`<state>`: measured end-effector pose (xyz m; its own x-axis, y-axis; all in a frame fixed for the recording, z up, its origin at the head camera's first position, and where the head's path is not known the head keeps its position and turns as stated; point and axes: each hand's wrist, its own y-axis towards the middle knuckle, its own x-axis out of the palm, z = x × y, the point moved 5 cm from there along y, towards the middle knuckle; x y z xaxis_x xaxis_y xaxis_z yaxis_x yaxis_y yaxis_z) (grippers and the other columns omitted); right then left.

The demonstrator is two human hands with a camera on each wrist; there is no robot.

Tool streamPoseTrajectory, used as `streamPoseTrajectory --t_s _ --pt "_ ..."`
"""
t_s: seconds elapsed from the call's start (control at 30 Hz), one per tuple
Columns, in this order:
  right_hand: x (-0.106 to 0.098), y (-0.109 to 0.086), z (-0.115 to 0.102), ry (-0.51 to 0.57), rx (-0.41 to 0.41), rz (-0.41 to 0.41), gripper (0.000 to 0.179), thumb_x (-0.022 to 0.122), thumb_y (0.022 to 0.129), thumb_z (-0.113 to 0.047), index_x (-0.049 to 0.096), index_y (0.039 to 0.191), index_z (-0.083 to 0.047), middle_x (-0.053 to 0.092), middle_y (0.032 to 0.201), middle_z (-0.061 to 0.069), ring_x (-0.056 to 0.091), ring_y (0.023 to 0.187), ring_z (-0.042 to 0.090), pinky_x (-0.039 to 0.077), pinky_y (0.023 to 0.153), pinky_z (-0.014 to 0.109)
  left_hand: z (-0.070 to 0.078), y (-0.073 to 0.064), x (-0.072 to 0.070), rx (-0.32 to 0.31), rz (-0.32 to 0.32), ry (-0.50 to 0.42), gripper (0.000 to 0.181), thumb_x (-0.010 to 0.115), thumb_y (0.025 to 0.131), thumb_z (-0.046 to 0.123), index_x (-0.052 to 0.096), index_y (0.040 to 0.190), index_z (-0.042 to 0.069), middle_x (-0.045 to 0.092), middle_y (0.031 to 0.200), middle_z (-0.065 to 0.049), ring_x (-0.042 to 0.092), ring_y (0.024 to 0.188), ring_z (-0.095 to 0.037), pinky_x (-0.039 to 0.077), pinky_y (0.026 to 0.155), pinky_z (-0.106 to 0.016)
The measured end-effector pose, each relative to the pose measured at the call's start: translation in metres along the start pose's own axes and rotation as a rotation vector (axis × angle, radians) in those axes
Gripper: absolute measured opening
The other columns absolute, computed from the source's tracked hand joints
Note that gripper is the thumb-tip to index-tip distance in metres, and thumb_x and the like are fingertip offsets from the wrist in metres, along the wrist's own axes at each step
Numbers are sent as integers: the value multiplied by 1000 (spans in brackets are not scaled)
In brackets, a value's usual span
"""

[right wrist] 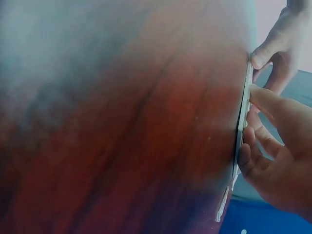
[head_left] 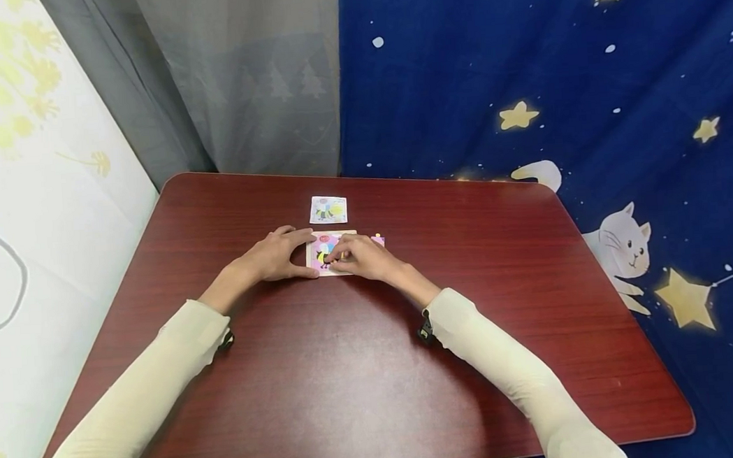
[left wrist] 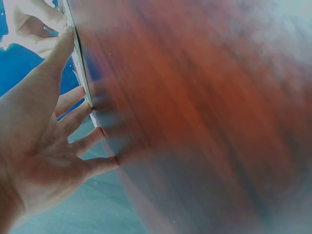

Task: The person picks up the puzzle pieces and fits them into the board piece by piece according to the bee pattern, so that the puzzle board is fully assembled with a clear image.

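Note:
A small wooden jigsaw board [head_left: 310, 253] with a bee picture lies flat on the table. My left hand [head_left: 273, 256] holds its left side, thumb at the near corner and index finger at the far one. In the left wrist view the other fingers [left wrist: 80, 144] of this hand spread down to the tabletop. My right hand [head_left: 368, 257] bends over the board's right half, thumb and fingertips together at a small yellow-edged puzzle piece [head_left: 343, 256], mostly hidden by the fingers. The bee [head_left: 320, 257] shows just left of these fingertips.
A loose pink puzzle piece [head_left: 378, 239] lies right of the board, partly behind the right hand. Beyond the board sits a card [head_left: 328, 209] with a matching bee picture. The dark red table [head_left: 469, 265] ends at curtains behind.

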<state>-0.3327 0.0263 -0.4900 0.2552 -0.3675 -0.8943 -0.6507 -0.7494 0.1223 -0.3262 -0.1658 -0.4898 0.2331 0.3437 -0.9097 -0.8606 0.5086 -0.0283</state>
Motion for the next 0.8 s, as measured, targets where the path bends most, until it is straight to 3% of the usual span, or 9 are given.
streamPoseTrajectory --t_s 0.2,0.5,0.8 --pt "0 0 1 -30 51 2 15 78 96 -28 82 110 -24 68 103 -7 60 88 7 49 75 24 1 1 0 -7 -8 1 85 83 83 58 54 151 16 47 158 -11 37 146 -42 42 104 -68" --pt "-2 -5 -3 -56 -1 -14 21 74 99 -22 80 119 -20 70 110 -3 60 98 11 50 82 27 0 0 1 -9 -17 -2 86 83 82 58 54 151 17 47 158 -11 36 146 -41 41 105 -68" --pt "-2 -10 -1 25 13 48 18 74 99 -21 81 115 -18 72 108 -4 62 94 11 50 80 26 -1 1 2 -11 -6 3 85 84 82 58 54 151 17 48 157 -11 38 145 -40 43 105 -67"
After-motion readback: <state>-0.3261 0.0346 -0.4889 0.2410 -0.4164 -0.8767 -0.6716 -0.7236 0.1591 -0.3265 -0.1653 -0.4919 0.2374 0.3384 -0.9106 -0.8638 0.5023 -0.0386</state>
